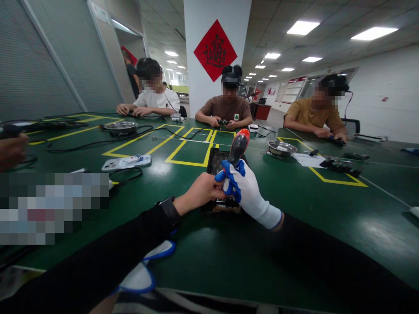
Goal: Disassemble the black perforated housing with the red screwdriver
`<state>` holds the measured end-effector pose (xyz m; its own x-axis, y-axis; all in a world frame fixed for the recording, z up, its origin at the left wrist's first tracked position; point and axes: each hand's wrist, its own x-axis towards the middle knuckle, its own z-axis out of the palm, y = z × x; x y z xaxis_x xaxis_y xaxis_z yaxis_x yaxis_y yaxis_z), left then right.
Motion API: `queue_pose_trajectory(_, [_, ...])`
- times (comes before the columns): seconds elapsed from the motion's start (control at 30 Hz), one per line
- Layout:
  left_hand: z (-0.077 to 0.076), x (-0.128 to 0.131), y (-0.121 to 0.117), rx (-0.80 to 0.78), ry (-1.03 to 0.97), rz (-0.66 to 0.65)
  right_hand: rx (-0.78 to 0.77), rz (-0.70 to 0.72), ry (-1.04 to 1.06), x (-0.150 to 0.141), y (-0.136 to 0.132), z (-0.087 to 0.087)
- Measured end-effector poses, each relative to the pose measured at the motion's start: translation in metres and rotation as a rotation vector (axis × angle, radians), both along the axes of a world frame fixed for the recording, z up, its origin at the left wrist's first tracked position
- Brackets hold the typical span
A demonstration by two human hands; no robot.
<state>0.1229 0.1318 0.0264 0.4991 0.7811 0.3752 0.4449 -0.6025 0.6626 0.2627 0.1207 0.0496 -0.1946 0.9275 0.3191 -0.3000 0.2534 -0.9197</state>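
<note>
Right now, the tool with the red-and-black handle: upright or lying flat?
Upright, slightly tilted: the tool rises handle-end up from the gloved right hand. Its tip isn't visible.

Black sleeves (108, 250), watch (169, 210), white-blue glove (252, 194)

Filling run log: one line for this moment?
right hand: gloved, grips tool handle | left hand: bare, beside right | dark device: beneath hands, on green table

Ceiling panels (303, 28) glow white, glare spots the green tabletop (376, 229), and wide-angle distortion stretches the edges.
</note>
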Motion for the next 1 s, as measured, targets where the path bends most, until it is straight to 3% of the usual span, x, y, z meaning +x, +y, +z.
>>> queue_pose_trajectory(0.1, [-0.0003, -0.0003, 0.0002, 0.016, 0.023, 0.008, -0.008, -0.096, -0.018, -0.0016, -0.0006, 0.0016])
queue_pose_trajectory(0.33, [0.0004, -0.0003, 0.0001, 0.008, 0.029, -0.03, -0.025, 0.115, 0.054, 0.0043, -0.0032, 0.0025])
queue_pose_trajectory(0.43, [0.0005, -0.0004, -0.0002, 0.007, 0.036, -0.059, -0.021, 0.06, 0.034, 0.0026, -0.0023, 0.0015])
queue_pose_trajectory(0.6, [0.0, 0.0002, 0.0001, 0.026, 0.03, 0.006, -0.003, -0.039, 0.019, 0.0001, 0.0006, -0.0007])
queue_pose_trajectory(0.83, [0.001, -0.0007, -0.001, -0.009, 0.068, -0.027, -0.018, 0.14, 0.083, 0.0041, 0.0011, -0.0013])
queue_pose_trajectory(1.0, [-0.0009, -0.0011, 0.0012, 0.037, 0.074, -0.029, -0.003, -0.012, 0.037, -0.0006, -0.0002, 0.0004])
